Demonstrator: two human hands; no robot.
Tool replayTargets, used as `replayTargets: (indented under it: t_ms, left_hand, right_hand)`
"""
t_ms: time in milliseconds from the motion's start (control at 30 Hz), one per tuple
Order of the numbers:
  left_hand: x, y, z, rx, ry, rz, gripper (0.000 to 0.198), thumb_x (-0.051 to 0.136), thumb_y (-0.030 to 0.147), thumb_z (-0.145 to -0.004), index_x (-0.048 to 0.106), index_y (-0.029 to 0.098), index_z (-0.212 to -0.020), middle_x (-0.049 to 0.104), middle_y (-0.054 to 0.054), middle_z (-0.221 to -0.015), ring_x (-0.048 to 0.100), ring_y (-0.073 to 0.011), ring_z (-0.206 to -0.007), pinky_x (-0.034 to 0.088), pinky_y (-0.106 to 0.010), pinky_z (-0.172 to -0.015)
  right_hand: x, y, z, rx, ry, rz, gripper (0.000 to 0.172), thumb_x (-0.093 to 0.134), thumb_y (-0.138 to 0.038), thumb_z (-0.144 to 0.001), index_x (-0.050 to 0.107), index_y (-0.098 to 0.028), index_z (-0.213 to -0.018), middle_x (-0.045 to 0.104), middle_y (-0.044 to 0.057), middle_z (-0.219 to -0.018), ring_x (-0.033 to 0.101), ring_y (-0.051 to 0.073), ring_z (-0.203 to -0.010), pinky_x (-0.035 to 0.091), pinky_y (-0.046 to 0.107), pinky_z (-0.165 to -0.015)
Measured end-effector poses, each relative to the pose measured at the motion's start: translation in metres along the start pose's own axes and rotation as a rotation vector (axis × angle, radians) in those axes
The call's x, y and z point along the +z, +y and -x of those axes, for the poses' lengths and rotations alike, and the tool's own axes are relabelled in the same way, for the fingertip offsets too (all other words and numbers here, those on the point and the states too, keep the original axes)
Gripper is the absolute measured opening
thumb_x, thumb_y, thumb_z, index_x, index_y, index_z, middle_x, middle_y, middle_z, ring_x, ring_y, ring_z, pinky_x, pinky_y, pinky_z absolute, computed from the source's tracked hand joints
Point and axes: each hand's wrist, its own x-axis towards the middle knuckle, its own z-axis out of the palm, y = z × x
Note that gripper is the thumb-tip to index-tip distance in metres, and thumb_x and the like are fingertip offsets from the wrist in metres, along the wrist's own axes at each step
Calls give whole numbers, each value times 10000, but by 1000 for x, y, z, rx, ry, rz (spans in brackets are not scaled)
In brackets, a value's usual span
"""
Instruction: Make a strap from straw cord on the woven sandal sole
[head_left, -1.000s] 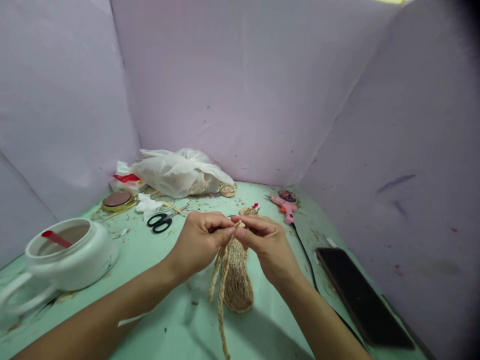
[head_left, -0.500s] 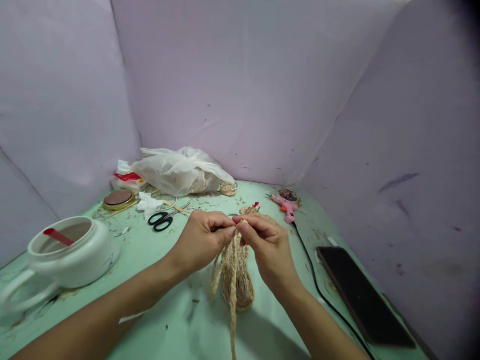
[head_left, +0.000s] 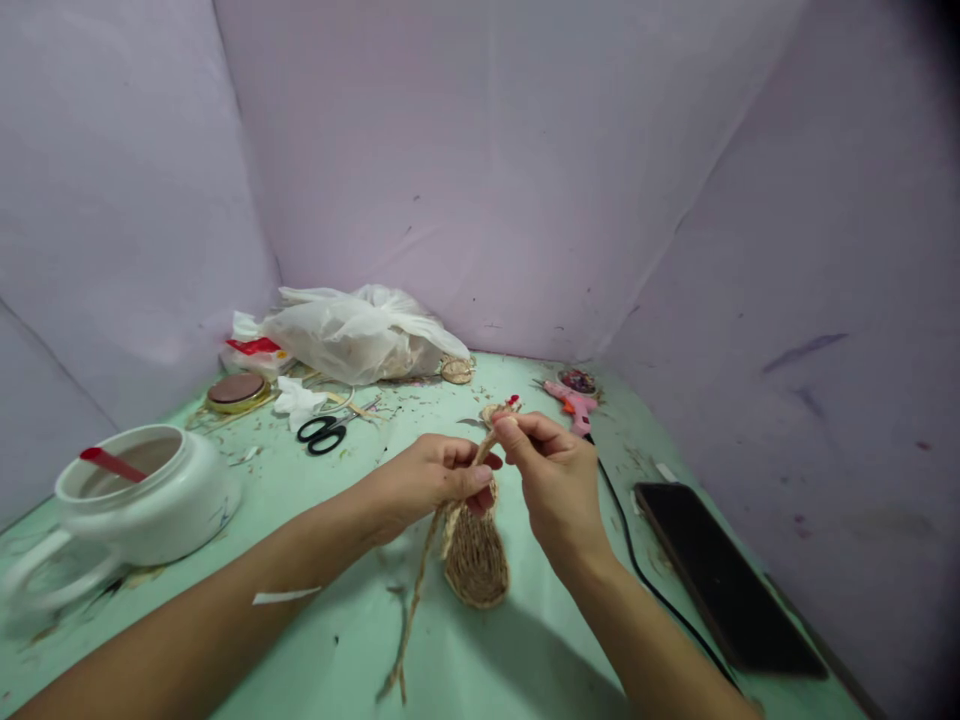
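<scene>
A tan braided fibre cord [head_left: 417, 600] runs between my two hands, its loose tail hanging down to the left and splitting into strands at the end. My left hand [head_left: 442, 475] is closed round the cord, thumb and fingers pinching it. Further up, my right hand [head_left: 553, 475] pinches the cord's upper end between thumb and fingertips. Below my hands is a sole-shaped piece of coiled braid [head_left: 478, 562]; its upper part is hidden behind my left fingers. Just beyond my right fingertips lies another braided piece with a red bit [head_left: 512, 402] on it, partly covered.
Black-handled scissors [head_left: 322, 433] lie left of centre, before a white plastic bag [head_left: 360, 335]. A white mug-like pot [head_left: 150, 510] with a red stick stands at left. On the right are a pink glue gun [head_left: 576, 405], its black cord [head_left: 630, 550] and a dark phone [head_left: 727, 575].
The cord's tail has swung from hanging straight down to slanting left. My right hand has drawn slightly up and away from my left, and more of the sole-shaped piece's lower end shows.
</scene>
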Motion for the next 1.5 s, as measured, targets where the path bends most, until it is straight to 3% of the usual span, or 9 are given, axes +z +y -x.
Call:
replayTargets:
  t_ms: [200, 400, 533, 733, 900, 1100, 1200, 1300, 1500]
  left_hand:
    - [-4, -6, -5, -182, -35, 21, 338, 567, 459, -736, 548, 123, -760, 558, -17, -690, 517, -109, -562, 369, -272, -611]
    - [-4, -6, -5, -170, -23, 34, 434, 580, 489, -722, 536, 172, -1014, 563, -56, -962, 564, -140, -731, 392, -266, -620]
    - [-3, -8, -4, -189, -3, -1, 361, 601, 416, -715, 568, 124, -924, 575, -36, -808, 527, -94, -556, 386, -248, -541]
    - [-6, -12, -7, -217, 7, 169, 364, 646, 381, -685, 601, 80, -886, 515, 20, -602, 442, -49, -433, 315, -194, -440]
    - [-8, -14, -8, -188, 19, 190, 355, 640, 393, -696, 610, 71, -843, 408, 64, -512, 355, -30, -380, 241, -191, -407]
    - [-6, -14, -8, -55, -47, 195, 323, 570, 396, -768, 578, 86, -859, 326, 67, -565, 248, -28, -447, 189, -196, -430]
    - [-4, -12, -8, -74, 66, 75, 310, 521, 421, -781, 549, 112, -773, 272, 84, -513, 170, -30, -416, 106, -204, -406]
    - [0, -11, -8, -26, 162, -81, 306, 497, 423, -770, 499, 140, -655, 266, 86, -458, 178, -42, -407, 115, -205, -400]
    - [6, -14, -7, 76, 86, -25, 399, 455, 512, -758, 344, 179, -570, 260, 70, -507, 186, -57, -448, 133, -208, -408]
  right_hand:
    - [-10, 6, -12, -9, 159, 13, 186, 639, -346, -693, 660, -161, -680, 603, -2, -637, 525, 122, -606, 424, 256, -592]
    - [-7, 10, -13, -5, 234, -20, 187, 647, -346, -682, 657, -159, -672, 618, 10, -675, 552, 134, -652, 444, 267, -644]
    - [-7, 8, -16, 158, 223, -256, 200, 688, -345, -635, 649, -155, -679, 627, 0, -639, 567, 113, -582, 474, 264, -619]
    - [-15, 4, -25, 325, 215, -510, 212, 755, -296, -549, 639, -145, -643, 662, -1, -637, 592, 81, -516, 496, 191, -514]
    - [-20, 3, -30, 354, 238, -549, 198, 763, -264, -550, 628, -150, -641, 666, -8, -617, 596, 78, -486, 508, 171, -478]
    - [-26, 0, -36, 352, 229, -534, 171, 738, -263, -604, 608, -155, -630, 658, -18, -589, 590, 70, -463, 508, 150, -446]
    - [-28, -2, -38, 357, 235, -554, 139, 724, -221, -617, 605, -149, -606, 649, -18, -572, 585, 70, -450, 503, 143, -425]
    - [-31, -1, -39, 321, 246, -576, 129, 723, -204, -610, 606, -148, -604, 651, -16, -586, 587, 69, -455, 506, 141, -426]
    - [-34, 7, -42, 290, 250, -528, 140, 721, -241, -622, 615, -148, -627, 660, -8, -621, 585, 69, -474, 512, 152, -450]
